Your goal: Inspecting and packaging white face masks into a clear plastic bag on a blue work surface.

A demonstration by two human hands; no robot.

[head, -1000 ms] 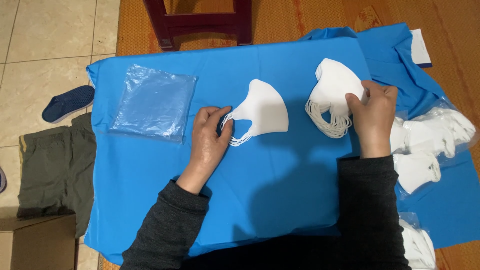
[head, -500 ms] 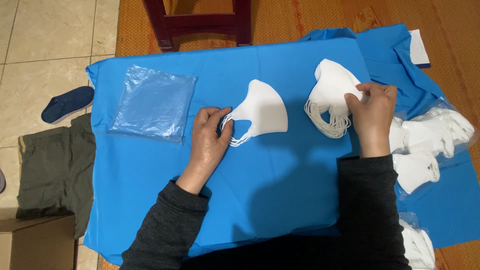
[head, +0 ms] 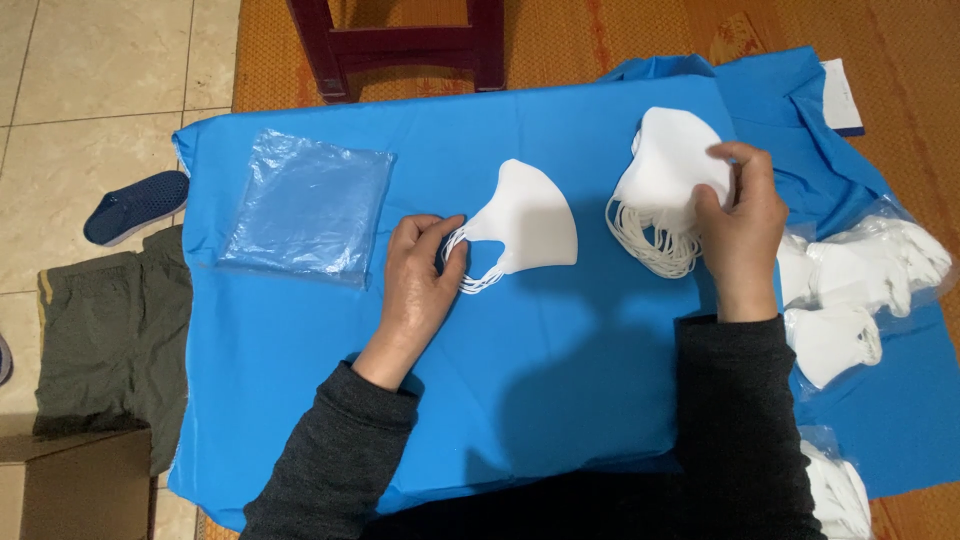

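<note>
A single white face mask lies flat on the blue cloth near the middle, folded into a fan shape with its curved edge to the right and its thin white ear loops bunched at the left end, under the fingers of the left hand. Well to its right sits a stack of white masks, ear loops spilling out in a tangle at the lower edge, the right hand gripping its right side.
</note>
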